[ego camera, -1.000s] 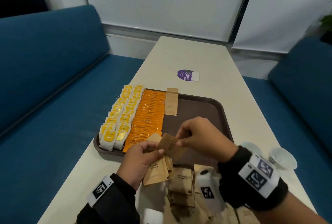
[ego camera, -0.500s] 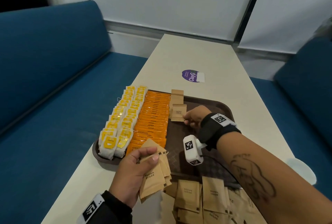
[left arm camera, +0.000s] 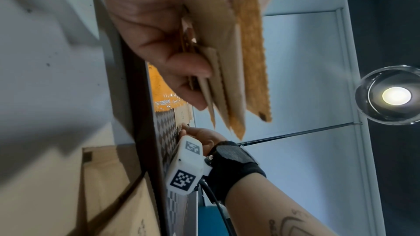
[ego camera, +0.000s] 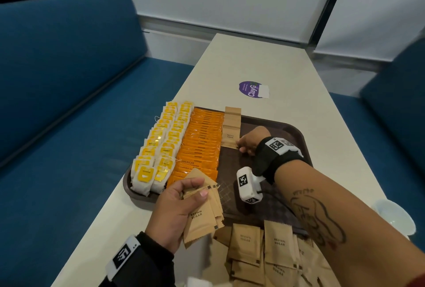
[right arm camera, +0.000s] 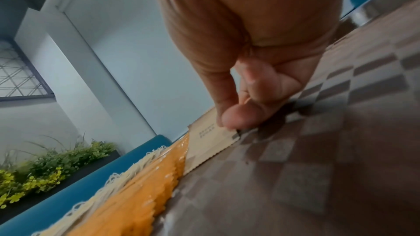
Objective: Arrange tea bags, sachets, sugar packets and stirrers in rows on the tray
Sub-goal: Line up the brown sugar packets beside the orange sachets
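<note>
A brown tray (ego camera: 296, 129) holds two rows of yellow-tagged tea bags (ego camera: 161, 148), a row of orange coffee sachets (ego camera: 202, 144), and a short row of brown sugar packets at its far end. My right hand (ego camera: 246, 144) pinches the right edge of the nearest packet in that row (ego camera: 230, 139), which lies flat on the tray; in the right wrist view the thumb (right arm camera: 236, 119) presses on that packet's corner (right arm camera: 211, 141). My left hand (ego camera: 181, 204) grips a fan of several brown sugar packets (ego camera: 202, 213) over the tray's near left edge, and they (left arm camera: 225, 51) also show in the left wrist view.
A loose pile of brown sugar packets (ego camera: 264, 247) lies on the cream table (ego camera: 276, 63) just in front of the tray. A white cup (ego camera: 395, 215) stands at the right edge, a purple sticker (ego camera: 251, 88) beyond the tray. Blue sofas (ego camera: 69, 102) flank the table.
My right hand took a packet from the left hand's fan, carried it to the far end of the tray and set it down overlapping the first packet. The left hand stayed put.
</note>
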### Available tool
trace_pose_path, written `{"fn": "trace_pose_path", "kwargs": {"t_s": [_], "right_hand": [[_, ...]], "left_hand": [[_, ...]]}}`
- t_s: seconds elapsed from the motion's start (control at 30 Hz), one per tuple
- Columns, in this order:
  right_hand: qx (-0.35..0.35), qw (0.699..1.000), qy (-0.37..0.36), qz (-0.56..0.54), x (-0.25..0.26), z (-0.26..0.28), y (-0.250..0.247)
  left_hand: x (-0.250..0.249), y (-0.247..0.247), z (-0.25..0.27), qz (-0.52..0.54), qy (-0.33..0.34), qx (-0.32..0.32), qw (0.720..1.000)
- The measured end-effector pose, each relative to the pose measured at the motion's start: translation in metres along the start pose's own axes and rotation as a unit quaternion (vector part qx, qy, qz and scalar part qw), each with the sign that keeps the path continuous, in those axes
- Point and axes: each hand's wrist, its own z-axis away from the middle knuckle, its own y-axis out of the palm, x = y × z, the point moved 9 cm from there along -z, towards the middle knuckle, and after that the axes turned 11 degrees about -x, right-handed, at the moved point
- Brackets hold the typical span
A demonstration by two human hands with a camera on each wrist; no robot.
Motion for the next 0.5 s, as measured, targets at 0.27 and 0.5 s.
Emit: {"fn": "trace_pose_path", "kwargs": {"t_s": [0.27, 0.5], "right_hand": [[0.035, 0.968, -0.229, -0.1, 0.002, 0.101, -0.007], [0.162, 0.952, -0.218, -0.145, -0.038, 0.186, 0.036]], "left_hand": [[-0.003, 0.003, 0.012, 0.007, 0.007, 0.013, 1.0], [-0.004, 0.006, 0.019, 0.046, 0.03, -0.022, 0.998]]}}
